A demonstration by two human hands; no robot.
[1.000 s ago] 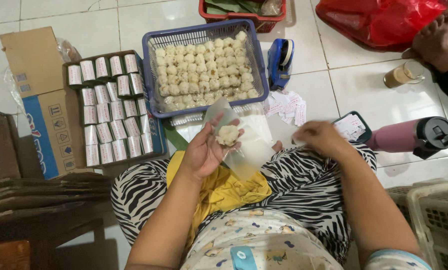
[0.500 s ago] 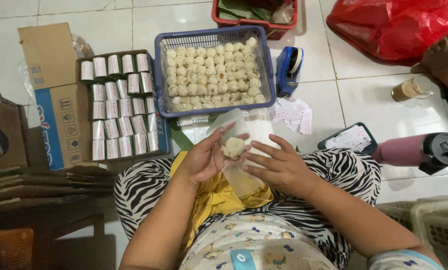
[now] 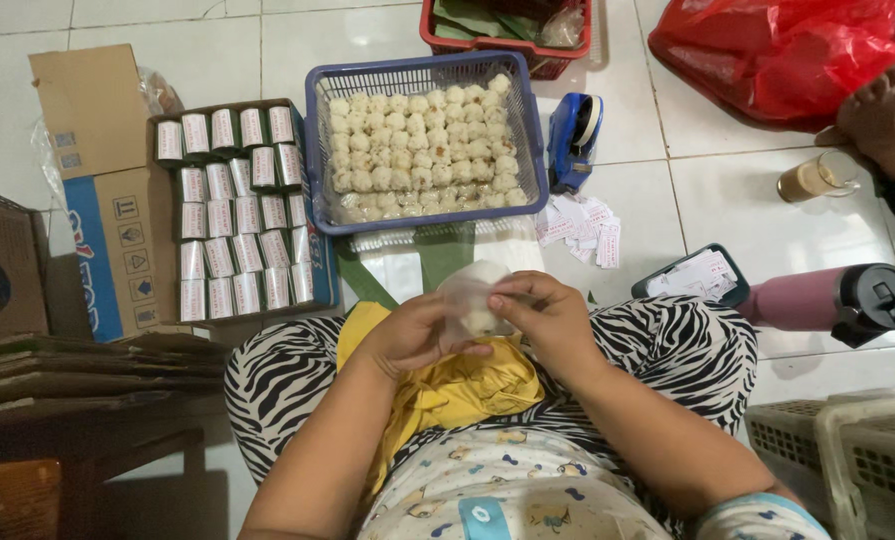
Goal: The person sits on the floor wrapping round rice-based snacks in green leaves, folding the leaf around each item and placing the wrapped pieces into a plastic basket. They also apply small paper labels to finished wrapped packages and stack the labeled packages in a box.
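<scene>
Both my hands meet over my lap, above zebra-striped trousers and a yellow cloth (image 3: 457, 385). My left hand (image 3: 412, 335) and my right hand (image 3: 547, 318) together pinch a small clear plastic bag (image 3: 470, 298) with a pale round dumpling inside it. Just beyond my hands lies a stack of clear plastic bags (image 3: 397, 270) on the tiled floor. Past that stands a blue plastic basket (image 3: 317, 150) filled with rows of several pale dumplings (image 3: 422, 145).
A cardboard box (image 3: 127, 250) of several small wrapped packs sits at the left. A blue tape dispenser (image 3: 572, 135), paper labels (image 3: 579, 222), a pink flask (image 3: 827, 300), a glass of brown drink (image 3: 812, 178), a red basket (image 3: 512, 30), a red bag (image 3: 777, 50) and another person's hand (image 3: 882, 115) lie to the right.
My right hand came from the floor at the right to join the left on the bag. Both hands drew nearer to my lap.
</scene>
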